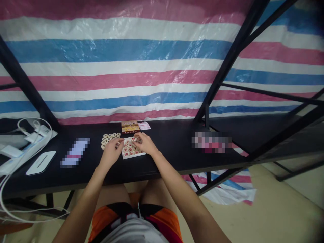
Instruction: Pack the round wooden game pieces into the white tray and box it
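Note:
My right hand (144,143) is over the white tray (134,155), its thumb and fingers closed on a round Chinese chess piece (133,139) with a red character. In the tray lie several more red-marked Chinese chess pieces (128,148), partly covered by my hands. At the tray's left side is my left hand (113,148), its fingers curled in near the rim; what they hold, if anything, is mostly hidden. Just beyond it, a cluster of dark-marked Chinese chess pieces (107,137) rests on the black table (167,141).
A printed box (130,127) and a paper slip (144,126) lie behind the tray. To the left are a blurred-out phone-like object (75,152), a white flat device (41,162) and white cables (15,172). A blurred-out pink item (211,142) is at right, near black frame posts (215,89).

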Action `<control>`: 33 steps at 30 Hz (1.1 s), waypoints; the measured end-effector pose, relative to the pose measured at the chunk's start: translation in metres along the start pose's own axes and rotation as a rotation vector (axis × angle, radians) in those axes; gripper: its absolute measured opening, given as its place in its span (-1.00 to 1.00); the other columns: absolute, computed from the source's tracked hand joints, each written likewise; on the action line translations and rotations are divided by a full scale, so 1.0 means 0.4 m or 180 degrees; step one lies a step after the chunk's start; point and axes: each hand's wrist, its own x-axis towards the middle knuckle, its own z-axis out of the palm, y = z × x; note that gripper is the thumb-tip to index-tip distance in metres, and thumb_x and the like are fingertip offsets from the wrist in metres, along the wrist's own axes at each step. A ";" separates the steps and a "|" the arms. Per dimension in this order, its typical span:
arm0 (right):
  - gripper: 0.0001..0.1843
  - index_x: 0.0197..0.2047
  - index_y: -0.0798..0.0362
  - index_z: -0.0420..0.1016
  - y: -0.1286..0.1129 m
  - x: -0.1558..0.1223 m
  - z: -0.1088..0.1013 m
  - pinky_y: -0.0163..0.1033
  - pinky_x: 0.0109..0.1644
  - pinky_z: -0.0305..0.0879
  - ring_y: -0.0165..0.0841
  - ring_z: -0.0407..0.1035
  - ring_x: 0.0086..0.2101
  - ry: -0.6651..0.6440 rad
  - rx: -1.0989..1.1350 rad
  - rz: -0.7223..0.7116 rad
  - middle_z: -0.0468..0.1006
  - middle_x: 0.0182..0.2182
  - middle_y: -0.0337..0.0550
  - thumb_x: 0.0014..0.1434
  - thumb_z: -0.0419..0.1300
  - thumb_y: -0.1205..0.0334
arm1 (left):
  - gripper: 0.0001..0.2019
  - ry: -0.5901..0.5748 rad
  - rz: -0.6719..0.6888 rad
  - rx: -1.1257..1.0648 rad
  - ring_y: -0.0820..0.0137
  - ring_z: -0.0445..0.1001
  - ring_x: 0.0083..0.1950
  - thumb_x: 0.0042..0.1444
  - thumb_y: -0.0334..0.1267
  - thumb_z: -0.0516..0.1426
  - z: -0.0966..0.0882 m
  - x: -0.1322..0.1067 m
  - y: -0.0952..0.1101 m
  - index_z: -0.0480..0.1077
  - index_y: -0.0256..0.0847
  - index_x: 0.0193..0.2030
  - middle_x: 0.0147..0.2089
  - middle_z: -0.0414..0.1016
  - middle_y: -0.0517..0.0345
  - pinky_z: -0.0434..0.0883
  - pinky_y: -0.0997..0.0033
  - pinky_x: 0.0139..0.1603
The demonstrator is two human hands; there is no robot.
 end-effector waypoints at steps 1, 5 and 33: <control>-0.66 -0.07 0.02 0.38 0.000 0.000 0.001 -0.29 -0.06 0.27 -0.39 0.37 -0.23 0.0006 0.0088 -0.0026 0.47 -0.24 -0.16 0.09 0.21 0.10 | -0.73 -0.0193 -0.0006 0.0035 0.29 0.47 -0.23 0.13 -0.18 0.00 0.004 0.018 0.006 0.47 -0.21 -0.18 -0.18 0.54 0.05 0.36 0.32 -0.12; -0.65 -0.05 0.01 0.38 -0.006 -0.002 0.002 -0.30 -0.06 0.29 -0.39 0.39 -0.19 0.0049 0.0325 -0.0092 0.50 -0.21 -0.16 0.10 0.22 0.08 | -0.75 -0.0664 -0.0153 -0.0143 0.27 0.50 -0.28 0.06 -0.16 0.06 0.040 0.067 0.003 0.47 -0.20 -0.19 -0.31 0.56 0.08 0.37 0.34 -0.22; -0.80 -0.25 0.03 0.57 0.100 0.004 0.040 -0.23 0.07 0.20 -0.35 0.37 -0.14 -0.0088 -0.0126 0.0811 0.48 -0.16 -0.12 0.09 0.13 0.35 | -0.79 -0.0396 0.0147 0.0114 0.29 0.42 -0.26 0.06 -0.21 0.07 0.090 0.098 -0.161 0.49 -0.23 -0.28 -0.34 0.47 0.07 0.34 0.32 -0.18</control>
